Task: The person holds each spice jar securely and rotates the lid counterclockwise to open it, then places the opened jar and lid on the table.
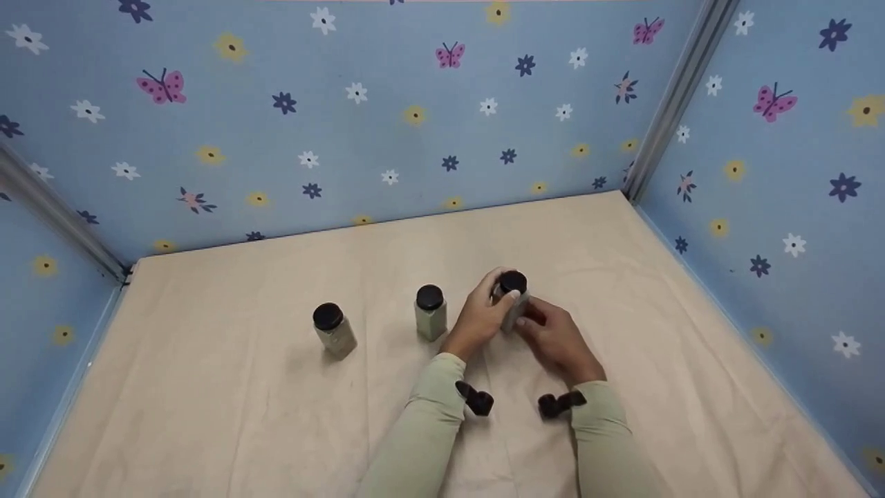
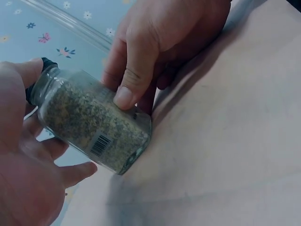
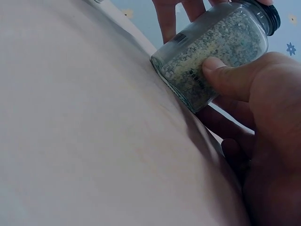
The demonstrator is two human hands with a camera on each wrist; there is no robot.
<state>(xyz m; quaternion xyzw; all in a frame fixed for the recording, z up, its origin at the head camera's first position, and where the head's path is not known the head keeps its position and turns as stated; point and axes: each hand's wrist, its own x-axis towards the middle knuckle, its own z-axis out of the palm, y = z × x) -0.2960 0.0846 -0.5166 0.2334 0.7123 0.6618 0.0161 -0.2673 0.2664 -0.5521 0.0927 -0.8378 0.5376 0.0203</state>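
Observation:
A square glass spice jar (image 1: 514, 317) with a black screw lid (image 1: 514, 281) stands between both hands. Flaky, greenish dried seasoning fills most of it, and a barcode label shows on its side in the left wrist view. My left hand (image 1: 479, 318) grips it around the lid and neck, thumb at the top. Lower down, my right hand (image 1: 559, 339) holds the glass body, its thumb (image 3: 218, 68) pressed on one face and fingers behind. The jar's base is right at the cloth.
Two similar black-lidded jars stand to the left: one with green contents (image 1: 431, 322) close by the left forearm, another (image 1: 337, 339) farther left. A beige cloth (image 1: 207, 387) covers the table. Blue flowered panels (image 1: 387, 138) wall the back and sides. Each wrist carries a small black camera.

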